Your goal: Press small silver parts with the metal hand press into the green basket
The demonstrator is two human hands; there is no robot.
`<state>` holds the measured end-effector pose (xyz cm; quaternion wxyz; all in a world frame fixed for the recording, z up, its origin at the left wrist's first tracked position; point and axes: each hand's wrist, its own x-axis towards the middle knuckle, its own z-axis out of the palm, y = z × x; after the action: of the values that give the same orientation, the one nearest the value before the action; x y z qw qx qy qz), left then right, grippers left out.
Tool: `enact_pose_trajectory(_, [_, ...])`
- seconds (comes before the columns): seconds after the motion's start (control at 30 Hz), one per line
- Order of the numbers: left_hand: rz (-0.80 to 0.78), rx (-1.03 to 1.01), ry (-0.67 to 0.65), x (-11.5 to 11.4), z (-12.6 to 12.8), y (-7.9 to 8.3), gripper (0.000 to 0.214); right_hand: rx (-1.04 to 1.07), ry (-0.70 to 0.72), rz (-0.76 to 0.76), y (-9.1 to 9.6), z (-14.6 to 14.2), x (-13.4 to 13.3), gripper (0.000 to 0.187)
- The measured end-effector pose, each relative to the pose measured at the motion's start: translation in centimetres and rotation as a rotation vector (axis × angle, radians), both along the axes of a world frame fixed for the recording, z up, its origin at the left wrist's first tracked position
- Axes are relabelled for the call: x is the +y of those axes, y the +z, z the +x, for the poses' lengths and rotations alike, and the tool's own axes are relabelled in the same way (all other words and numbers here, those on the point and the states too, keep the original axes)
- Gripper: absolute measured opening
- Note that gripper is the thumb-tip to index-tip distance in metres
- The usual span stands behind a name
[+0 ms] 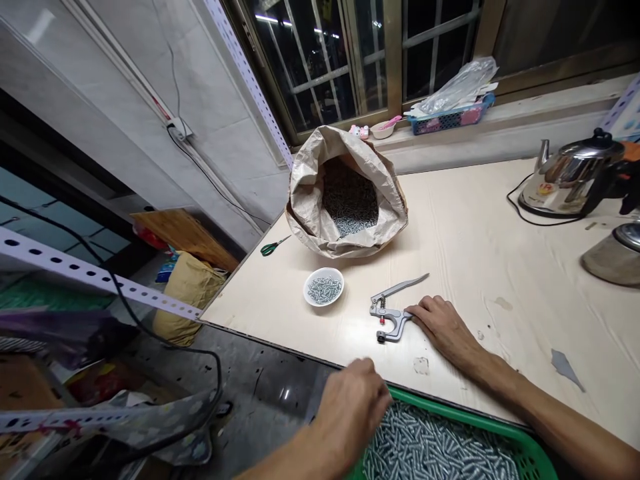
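Observation:
My right hand (pixel 443 327) rests on the pale wooden table (pixel 500 267), its fingertips touching the lower handle of silver hand pliers (pixel 391 309) that lie flat with the handles spread. The fingers are loosely curled and hold nothing. My left hand (pixel 353 403) hovers at the near table edge over a green basket (pixel 530 450) full of small silver screws; its fingers are bent downward and hidden, so whether they hold anything is unclear. A small white bowl (pixel 324 287) of screws sits left of the pliers.
A rolled-down paper sack (pixel 345 193) of screws stands behind the bowl, with green-handled scissors (pixel 273 247) to its left. An electric kettle (pixel 575 175) with its cord and a second metal pot (pixel 617 257) stand at the far right. Perforated metal rails (pixel 100 277) and clutter lie beyond the table's left edge.

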<state>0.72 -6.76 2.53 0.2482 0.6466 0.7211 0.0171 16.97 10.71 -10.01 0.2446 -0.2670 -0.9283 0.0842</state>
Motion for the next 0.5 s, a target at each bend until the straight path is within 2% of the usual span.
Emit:
enact_pose_trajectory(0.03, [-0.006,-0.001,-0.023,-0.2,0.3,0.3,0.015,-0.003,-0.006,0.010,0.0,0.0,-0.1,0.027])
enact_pose_trajectory(0.1, [0.041,0.074,0.017,0.6,-0.6,0.7,0.019,-0.004,-0.010,0.027,-0.1,-0.1,-0.2,0.027])
enact_pose_trajectory(0.2, [0.201,0.328,0.204,4.2,-5.4,0.9,0.028,-0.001,-0.020,0.044,-0.3,-0.1,-0.3,0.027])
enact_pose_trajectory(0.27, [0.231,0.460,0.258,6.9,-9.1,0.5,0.029,0.006,-0.030,0.060,-0.4,-0.2,-0.3,0.027])
enact_pose_trajectory(0.37, [0.139,0.564,0.211,9.7,-12.7,-0.8,0.030,0.021,-0.033,0.079,-0.5,-0.2,-0.4,0.029])
enact_pose_trajectory(0.5, [0.066,0.625,0.103,10.9,-13.7,-2.7,0.032,0.001,-0.020,0.050,-0.5,-0.2,-0.4,0.029])
